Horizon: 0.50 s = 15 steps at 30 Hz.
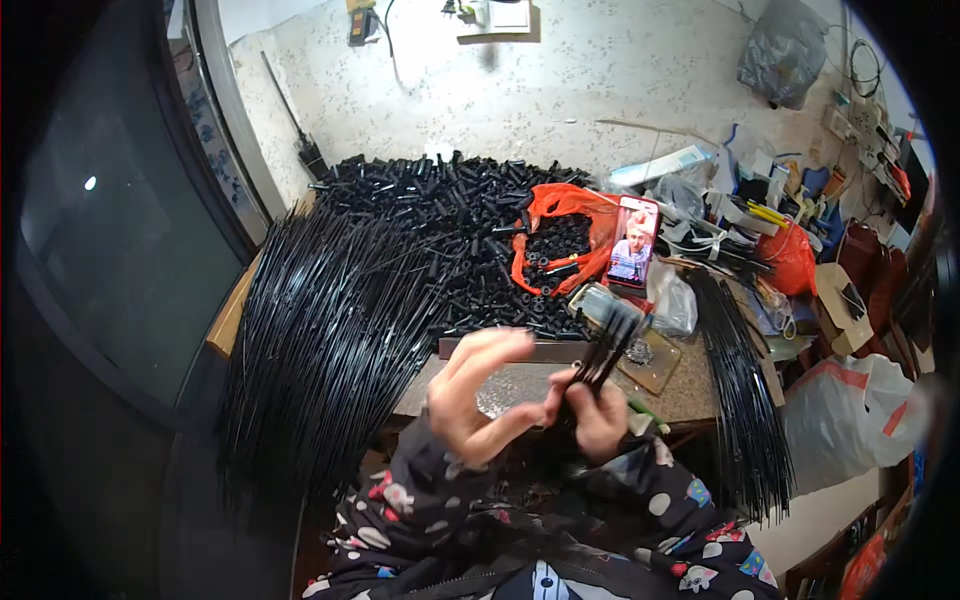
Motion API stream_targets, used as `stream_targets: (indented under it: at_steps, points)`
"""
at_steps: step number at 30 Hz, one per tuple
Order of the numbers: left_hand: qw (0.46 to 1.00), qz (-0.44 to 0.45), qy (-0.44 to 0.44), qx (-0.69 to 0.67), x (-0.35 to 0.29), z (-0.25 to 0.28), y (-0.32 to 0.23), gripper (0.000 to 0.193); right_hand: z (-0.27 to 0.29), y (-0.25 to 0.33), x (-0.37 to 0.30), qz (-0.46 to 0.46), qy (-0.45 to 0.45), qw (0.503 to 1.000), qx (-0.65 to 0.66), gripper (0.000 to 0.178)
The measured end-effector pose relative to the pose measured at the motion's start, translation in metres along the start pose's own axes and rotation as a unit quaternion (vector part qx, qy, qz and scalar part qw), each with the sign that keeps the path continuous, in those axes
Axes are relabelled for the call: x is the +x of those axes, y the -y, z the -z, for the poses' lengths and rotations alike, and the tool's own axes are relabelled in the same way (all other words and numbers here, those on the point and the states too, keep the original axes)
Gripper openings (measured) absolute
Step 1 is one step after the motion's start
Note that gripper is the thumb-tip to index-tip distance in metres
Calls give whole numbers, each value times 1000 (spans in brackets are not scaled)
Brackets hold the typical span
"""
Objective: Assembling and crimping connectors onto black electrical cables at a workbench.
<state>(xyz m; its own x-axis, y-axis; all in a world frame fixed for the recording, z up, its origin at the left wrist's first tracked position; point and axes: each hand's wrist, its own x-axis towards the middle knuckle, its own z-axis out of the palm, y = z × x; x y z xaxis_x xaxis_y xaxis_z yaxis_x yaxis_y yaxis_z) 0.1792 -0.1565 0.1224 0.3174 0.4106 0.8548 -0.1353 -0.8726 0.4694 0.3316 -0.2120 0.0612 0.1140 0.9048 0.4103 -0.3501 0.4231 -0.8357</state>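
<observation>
Pale patterned wall [560,100] stood beyond the hands; nearer, short black pieces [440,200] heaped on a speckled worktop [690,392]. Right hand [600,420] pinched a bundle of slim black strips [608,348], their long axis tilted away and slightly rightward. Strips stood to the right of the left hand [470,395], whose thumb and fingers were spread; right hand nearer, gripping their lower end. Blur hid whether left thumb touched right fingertips. Long black rods [320,340] lay left of both hands, a thinner sheaf [740,400] right.
</observation>
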Motion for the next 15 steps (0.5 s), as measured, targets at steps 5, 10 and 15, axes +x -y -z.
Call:
stream_targets:
  at_steps: [5, 10, 15]
  points:
    - [948, 242, 190, -86, -7, -17, 43, 16, 23, -76, -32, -134, 91, 987, -7, 21]
    - [843, 109, 342, -400, 4, -7, 31, 27, 49, -105, -24, -118, 81, 990, 19, 23]
    - [876, 388, 240, -153, 11, -9, 152, 52, 55, -114, -29, -244, -143, 950, 132, 21]
